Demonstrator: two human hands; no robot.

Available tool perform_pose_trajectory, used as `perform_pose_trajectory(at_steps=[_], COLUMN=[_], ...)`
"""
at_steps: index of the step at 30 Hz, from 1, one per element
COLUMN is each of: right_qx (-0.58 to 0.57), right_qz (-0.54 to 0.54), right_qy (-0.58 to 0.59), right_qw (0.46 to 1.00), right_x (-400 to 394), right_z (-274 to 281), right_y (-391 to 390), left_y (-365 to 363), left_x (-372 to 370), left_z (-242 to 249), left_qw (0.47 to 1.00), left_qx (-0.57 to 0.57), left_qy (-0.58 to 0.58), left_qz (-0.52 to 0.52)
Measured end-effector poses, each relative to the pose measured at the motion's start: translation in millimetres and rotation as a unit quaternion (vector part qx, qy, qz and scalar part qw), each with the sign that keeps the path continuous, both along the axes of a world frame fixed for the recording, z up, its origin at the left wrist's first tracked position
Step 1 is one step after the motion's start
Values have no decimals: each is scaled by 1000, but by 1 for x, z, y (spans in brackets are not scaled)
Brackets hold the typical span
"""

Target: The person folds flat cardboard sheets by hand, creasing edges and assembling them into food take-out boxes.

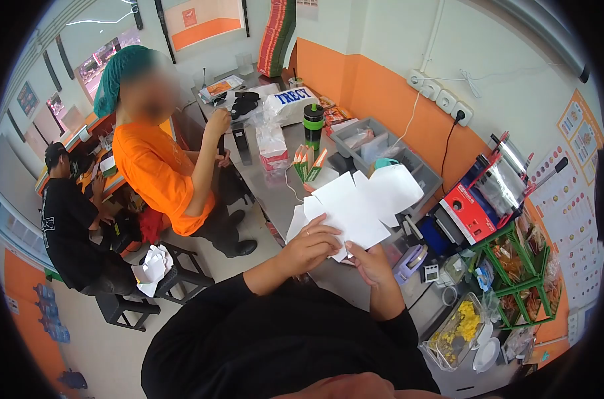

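Several white paper sheets [352,211] are fanned out above the metal counter [270,193]. My left hand [312,245] lies over their lower left part with its fingers spread. At the lower edge, my right hand [369,265] pinches the sheets between thumb and fingers. Just beyond the papers stand folded green, white and orange cartons [307,163]. A grey divided bin [429,178] is behind the sheets on the right, and a black and green tumbler [313,125] stands farther back.
A red sealing machine [471,206], green baskets [518,266] and a tray of yellow pieces [456,329] are at right. A person in orange [159,169] stands at left; another in black [66,226] sits behind. Stools [182,269] hold more papers.
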State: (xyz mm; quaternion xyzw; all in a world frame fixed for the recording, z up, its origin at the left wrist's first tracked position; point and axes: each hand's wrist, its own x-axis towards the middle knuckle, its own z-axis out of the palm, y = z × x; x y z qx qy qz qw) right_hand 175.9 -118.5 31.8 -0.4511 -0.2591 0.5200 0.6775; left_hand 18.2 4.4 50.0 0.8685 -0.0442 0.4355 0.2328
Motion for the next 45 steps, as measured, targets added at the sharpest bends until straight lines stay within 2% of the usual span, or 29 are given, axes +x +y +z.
perform_pose_trajectory(at_steps=[4,5,7,9,10,11,12,13,14,15,16,17,18,19,23,25,28,32,38,40,45], right_qx=[-19,-19,-18,-8,0,3,-23,-49,-47,-38,-28,-27,-14,-1,18,67,105,119,146,120,98], right_qz=[-18,-19,-31,-62,-94,-96,-120,-144,-145,-176,-202,-204,-210,-215,-199,-213,-224,-234,-229,-186,-169], right_qy=[-24,-24,-96,-133,-169,-170,-240,-308,-310,-461,-597,-598,-637,-674,-684,-682,-695,-684,-608,-472,-416], right_qw=[999,999,995,989,981,981,963,939,938,869,775,775,742,707,701,696,675,681,746,853,888], right_x=[-1,1,9,8,7,5,3,2,2,3,2,1,-5,-9,-12,-13,-15,-19,-18,-19,-17], right_z=[10,8,2,0,0,2,5,6,4,2,2,5,17,23,21,16,12,13,12,10,8], right_y=[-1,-1,1,2,3,3,3,2,2,2,3,2,1,0,0,0,4,8,8,10,10], left_y=[-3,-5,-6,-3,-5,-7,-9,-10,-10,-11,-12,-14,-15,-13,-13,-14,-12,-15,-11,-11,-11], left_x=[-2,-4,-5,0,2,4,6,7,9,11,11,12,13,15,22,24,23,23,21,21,22], left_z=[2,5,3,-7,-7,-8,-7,-10,-16,-16,-16,-15,-15,-24,-33,-34,-42,-43,-41,-37,-40], left_qw=[1000,998,995,995,995,986,965,966,938,901,902,874,841,830,817,773,747,710,692,698,710], left_qx=[2,23,45,-40,-36,-133,-229,-226,-305,-381,-379,-434,-487,-507,-544,-618,-653,-695,-711,-704,-695], left_qy=[-22,-17,-13,4,2,51,101,99,151,202,200,219,237,229,184,120,70,42,30,21,30], left_qz=[20,55,89,96,95,86,75,74,65,56,56,26,-4,-36,-57,-77,-103,-104,-121,-128,-109])
